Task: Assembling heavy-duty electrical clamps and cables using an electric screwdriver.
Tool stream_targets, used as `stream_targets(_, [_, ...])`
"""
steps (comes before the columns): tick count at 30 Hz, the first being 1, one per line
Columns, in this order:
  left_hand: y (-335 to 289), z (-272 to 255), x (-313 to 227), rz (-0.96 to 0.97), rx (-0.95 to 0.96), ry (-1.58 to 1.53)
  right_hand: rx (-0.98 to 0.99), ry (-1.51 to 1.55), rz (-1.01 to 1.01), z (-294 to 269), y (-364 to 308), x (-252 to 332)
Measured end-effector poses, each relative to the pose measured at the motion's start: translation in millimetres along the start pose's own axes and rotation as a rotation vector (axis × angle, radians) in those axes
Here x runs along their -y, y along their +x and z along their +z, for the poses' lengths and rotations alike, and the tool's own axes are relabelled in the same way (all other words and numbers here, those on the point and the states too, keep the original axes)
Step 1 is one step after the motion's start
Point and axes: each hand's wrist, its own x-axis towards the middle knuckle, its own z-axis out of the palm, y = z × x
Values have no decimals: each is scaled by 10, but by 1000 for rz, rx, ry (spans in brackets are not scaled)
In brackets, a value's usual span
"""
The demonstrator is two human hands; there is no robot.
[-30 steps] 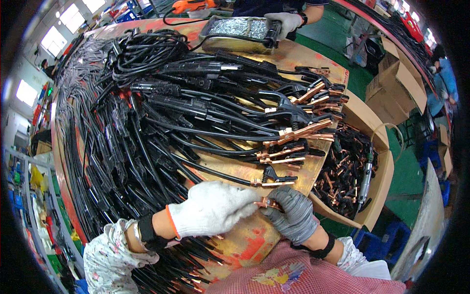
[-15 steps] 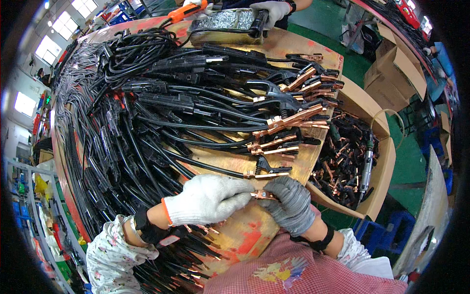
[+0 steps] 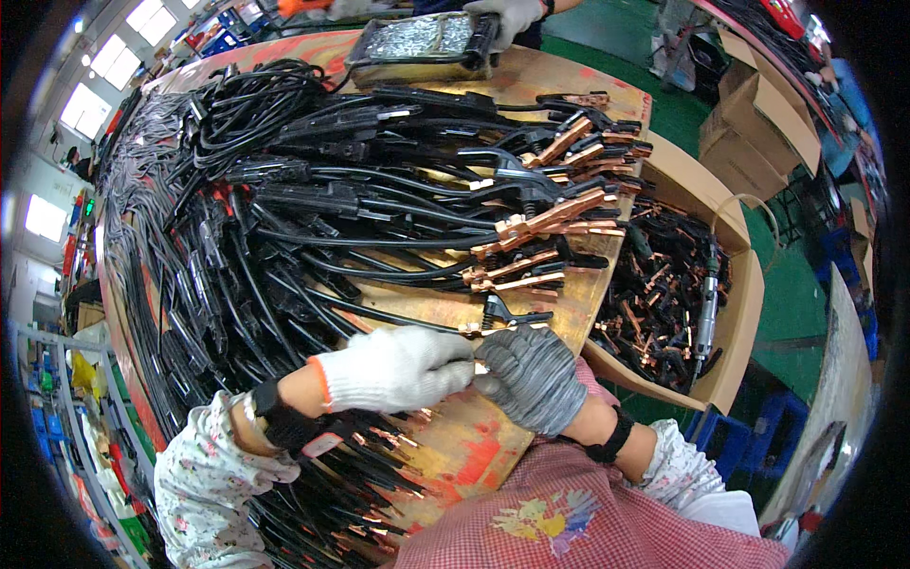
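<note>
In a white knit glove, my left hand (image 3: 403, 370) is closed, its fingertips pinched against my right fingers. My right hand (image 3: 533, 377), in a grey glove, is curled around a small copper clamp piece. Almost all of that piece is hidden now between the gloves. Just beyond my hands lies a black-handled copper clamp (image 3: 512, 318) at the end of a black cable. More copper clamps (image 3: 555, 216) with black levers lie behind it, their cables running left across the table.
A carton (image 3: 744, 313) of loose copper and black clamp parts stands at the table's right edge, with a metal air tool (image 3: 707, 313) in it. Across the table (image 3: 464, 455), another person's gloved hand (image 3: 512, 17) grips a metal-filled tray (image 3: 417, 43). Bare cable ends (image 3: 379, 474) lie near my left forearm.
Both hands have shifted slightly, and my right fingers now cover the copper piece that showed between them. The other person's orange tool has moved up and left, mostly out of view.
</note>
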Motion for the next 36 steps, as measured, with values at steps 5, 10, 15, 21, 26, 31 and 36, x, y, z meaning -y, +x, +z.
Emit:
stream_targets(5, [-151, 226, 259, 260, -462, 326, 7, -18, -22, 28, 47, 28])
stream_targets(10, [-85, 216, 133, 129, -366, 402, -48, -70, -46, 90, 21, -5])
stream_targets(15, [-109, 272, 143, 125, -415, 458, -59, -51, -57, 101, 24, 4])
stream_targets(21, [-106, 306, 175, 176, -453, 485, -23, -55, -59, 91, 64, 13])
stream_targets(26, [-84, 334, 192, 184, -496, 462, 23, 1, -49, 49, 124, 41])
stream_targets(31, [-62, 365, 238, 209, -514, 438, 14, 37, -122, 88, 128, 2])
stream_targets(36, [-90, 316, 180, 149, -414, 273, 6, 26, -156, 73, 122, 1])
